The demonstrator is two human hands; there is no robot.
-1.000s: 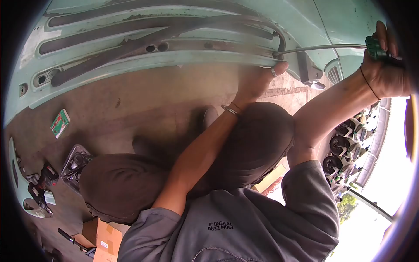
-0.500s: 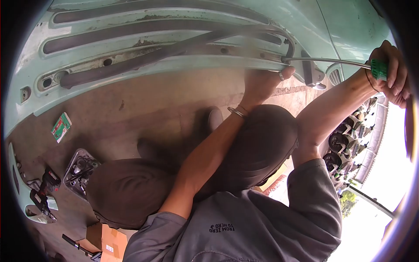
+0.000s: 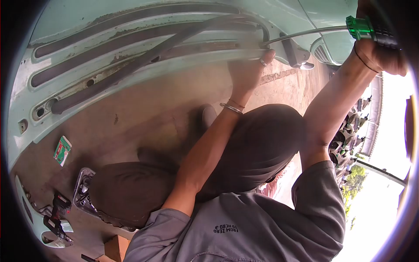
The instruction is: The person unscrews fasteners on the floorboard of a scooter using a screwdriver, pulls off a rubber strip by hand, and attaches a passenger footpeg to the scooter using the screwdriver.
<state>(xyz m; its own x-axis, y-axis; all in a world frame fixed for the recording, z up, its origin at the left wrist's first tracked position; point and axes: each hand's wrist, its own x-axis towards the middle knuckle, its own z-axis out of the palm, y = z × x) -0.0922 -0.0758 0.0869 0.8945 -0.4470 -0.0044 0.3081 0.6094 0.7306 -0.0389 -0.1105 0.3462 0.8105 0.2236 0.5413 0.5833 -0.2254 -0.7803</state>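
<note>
My right hand (image 3: 386, 56) is closed round the black grip of a screwdriver (image 3: 360, 29) with a green collar. Its long metal shaft runs left to the end of a groove in a pale green scooter floorboard (image 3: 174, 64). Close to the tip, my left hand (image 3: 246, 74) is at the panel's lower edge. A ringed digit points up towards the shaft; the other fingers are hidden or blurred. One dark rubber strip (image 3: 144, 59) lies diagonally across the panel, partly out of its groove, its right part curving round near the tip.
On the floor at left lie a green-and-white packet (image 3: 62, 151), a cordless drill (image 3: 59, 214) and a metal tray of parts (image 3: 83, 187). A cardboard box (image 3: 117, 249) stands at the bottom. My bent knees are below the panel. Several scooters (image 3: 347, 139) stand at right.
My right hand has raised the screwdriver handle, tilting the shaft more while the tip stays by the groove's end. The view has shifted slightly. My left hand stays at the panel edge.
</note>
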